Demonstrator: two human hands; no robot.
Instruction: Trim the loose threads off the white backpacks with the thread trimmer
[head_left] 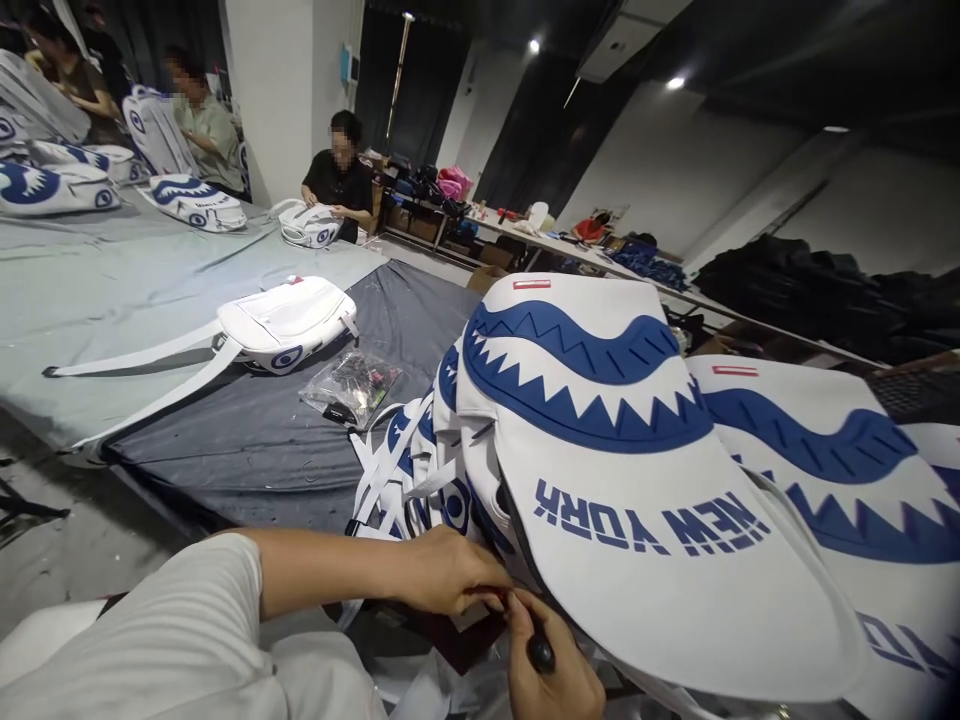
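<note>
Left hand [450, 572] comes in from 9 o'clock, fingers curled nearly closed, tips pinched on something small and dark at the lower edge of the nearest backpack [637, 480]; the piece itself is too small to name, possibly a zipper pull. Right hand [551, 665] rises from 6 o'clock, closed around a dark round-ended tool [540, 652], and meets the left hand at that same spot. Likely reason for the pairing: one hand steadies the part, the other works on it.

The backpack is white with a blue shark-mouth print and "NEW YORK" lettering, which reads upside down to the wearer. It stands on edge, leaning back from the hands, so its lower rim sits right at them. It leads a row of like backpacks: one [847, 470] just behind at 3 o'clock, more packed against it at 10 o'clock with their white straps [386, 470] hanging loose. Standing tight probably keeps them within reach.

On the dark-covered worktop [247, 450], at 11 o'clock, lies a clear plastic bag [351, 385] of small parts, near the row. Further out a single backpack [285, 322] lies flat, straps stretched toward 9 o'clock. At 11 to 12 o'clock, well apart, other people [341, 180] sit handling similar backpacks.
</note>
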